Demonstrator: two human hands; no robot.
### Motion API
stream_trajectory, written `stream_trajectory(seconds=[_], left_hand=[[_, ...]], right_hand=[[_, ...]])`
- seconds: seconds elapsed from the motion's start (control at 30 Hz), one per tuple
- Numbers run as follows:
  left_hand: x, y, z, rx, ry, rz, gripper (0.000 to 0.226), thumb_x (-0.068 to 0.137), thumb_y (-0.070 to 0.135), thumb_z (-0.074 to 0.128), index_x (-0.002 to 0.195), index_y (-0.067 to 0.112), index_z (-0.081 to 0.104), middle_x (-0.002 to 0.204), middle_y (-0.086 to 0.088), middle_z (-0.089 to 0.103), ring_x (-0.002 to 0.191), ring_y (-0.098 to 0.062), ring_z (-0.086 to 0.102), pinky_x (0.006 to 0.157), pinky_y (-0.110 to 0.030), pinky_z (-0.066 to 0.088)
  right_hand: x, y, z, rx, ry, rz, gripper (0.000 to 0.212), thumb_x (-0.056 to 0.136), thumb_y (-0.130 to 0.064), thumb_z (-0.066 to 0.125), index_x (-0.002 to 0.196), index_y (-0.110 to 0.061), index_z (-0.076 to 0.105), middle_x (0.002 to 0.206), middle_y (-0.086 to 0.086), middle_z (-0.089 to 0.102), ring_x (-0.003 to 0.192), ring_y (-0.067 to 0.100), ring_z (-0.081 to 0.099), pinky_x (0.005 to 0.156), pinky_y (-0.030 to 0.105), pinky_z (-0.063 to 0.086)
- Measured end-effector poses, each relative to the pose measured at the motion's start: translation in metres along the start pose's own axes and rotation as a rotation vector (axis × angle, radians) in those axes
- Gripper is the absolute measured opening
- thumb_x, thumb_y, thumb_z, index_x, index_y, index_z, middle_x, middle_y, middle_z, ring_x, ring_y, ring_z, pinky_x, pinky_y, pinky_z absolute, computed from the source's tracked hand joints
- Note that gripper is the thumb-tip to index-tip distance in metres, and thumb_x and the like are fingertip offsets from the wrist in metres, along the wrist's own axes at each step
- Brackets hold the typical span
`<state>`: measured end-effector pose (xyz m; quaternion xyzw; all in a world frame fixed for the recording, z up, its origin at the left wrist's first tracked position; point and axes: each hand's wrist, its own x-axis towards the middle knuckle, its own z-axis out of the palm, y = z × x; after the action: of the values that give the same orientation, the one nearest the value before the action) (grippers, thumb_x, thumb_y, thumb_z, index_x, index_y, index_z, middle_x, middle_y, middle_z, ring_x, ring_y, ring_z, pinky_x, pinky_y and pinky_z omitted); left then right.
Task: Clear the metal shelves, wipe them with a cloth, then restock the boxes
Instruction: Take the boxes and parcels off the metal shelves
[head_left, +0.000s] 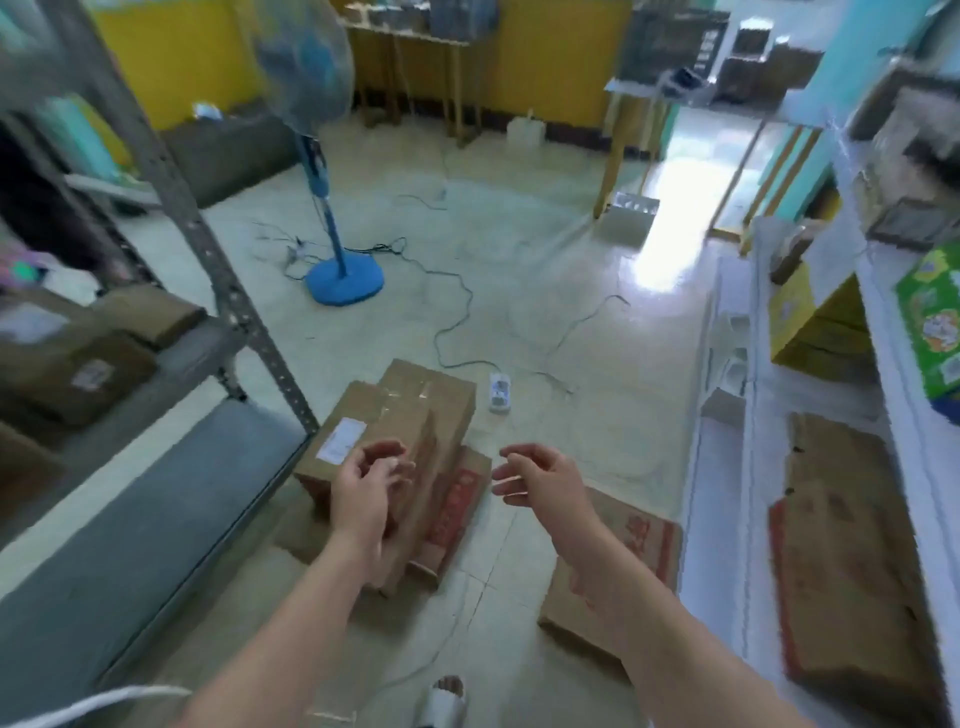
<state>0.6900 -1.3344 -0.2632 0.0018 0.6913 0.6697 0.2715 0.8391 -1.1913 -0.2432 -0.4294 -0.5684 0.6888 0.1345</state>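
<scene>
Reaching forward over the floor, both bare arms are stretched out and neither hand holds anything. The left hand (371, 488) hovers at the top box (363, 431) of a small stack of cardboard boxes. Its grip is wide, with the fingers loosely spread, and because of the blur I cannot tell if the fingertips touch the cardboard. The right hand (540, 480) is just beside the stack, on its right side and apart from it. Its grip is also wide, with the fingers relaxed and a little bent and the palm turned toward the left hand.

The stack stands on the tiled floor (519, 291), near the corner post (208, 249) of the metal shelves. The top box carries a white label (340, 440). Behind it lies a taped box (441, 395) at almost the same height, and a box with red print (460, 506) shows lower down at the right side of the stack. Another flat box (639, 540), also with red print, lies on the floor under the right forearm.

The lower grey shelf (130, 519) is at the left, close beside the stack, and the shelf above it holds several brown boxes (67, 374). At the right a white shelf unit (748, 467) carries a big flattened carton (841, 571), a green box (935, 322) and a yellow box (795, 312). Farther away a blue standing fan (343, 280) is on the floor with cables around it — and a white power strip (500, 392) lies near the stack.
</scene>
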Motion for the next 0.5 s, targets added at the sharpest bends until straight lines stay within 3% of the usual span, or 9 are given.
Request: stream_trajectory(seconds=[0.17,0.33,0.5], left_hand=[[-0.079,0.004,-0.136,-0.129,0.433,0.072,0.021,0.099,-0.007,0.044,0.102,0.002,0.063,0.101,-0.017,0.067,0.079,-0.022,0.064,0.070,-0.029,0.054],[-0.176,0.012,-0.247,-0.197,0.679,0.168,0.024,0.099,-0.007,0.045,0.096,0.007,0.064,0.094,-0.014,0.069,0.073,-0.019,0.066,0.073,-0.036,0.052],[-0.272,0.020,-0.358,-0.252,0.912,0.285,0.019,0.100,-0.002,0.048,0.102,0.005,0.066,0.092,-0.009,0.072,0.073,-0.011,0.070,0.070,-0.029,0.054]], right_hand=[[-0.035,-0.009,0.087,0.047,-0.205,-0.026,0.016,0.098,0.002,0.052,0.102,-0.002,0.067,0.080,0.018,0.072,0.059,0.017,0.066,0.053,0.022,0.054],[-0.106,0.003,0.192,-0.080,-0.561,-0.023,0.019,0.099,0.002,0.049,0.103,-0.002,0.067,0.081,0.018,0.068,0.058,0.015,0.065,0.057,0.028,0.053],[-0.197,0.011,0.293,-0.260,-0.888,-0.159,0.016,0.100,-0.005,0.053,0.106,-0.005,0.069,0.085,0.016,0.072,0.066,0.017,0.068,0.060,0.024,0.053]])
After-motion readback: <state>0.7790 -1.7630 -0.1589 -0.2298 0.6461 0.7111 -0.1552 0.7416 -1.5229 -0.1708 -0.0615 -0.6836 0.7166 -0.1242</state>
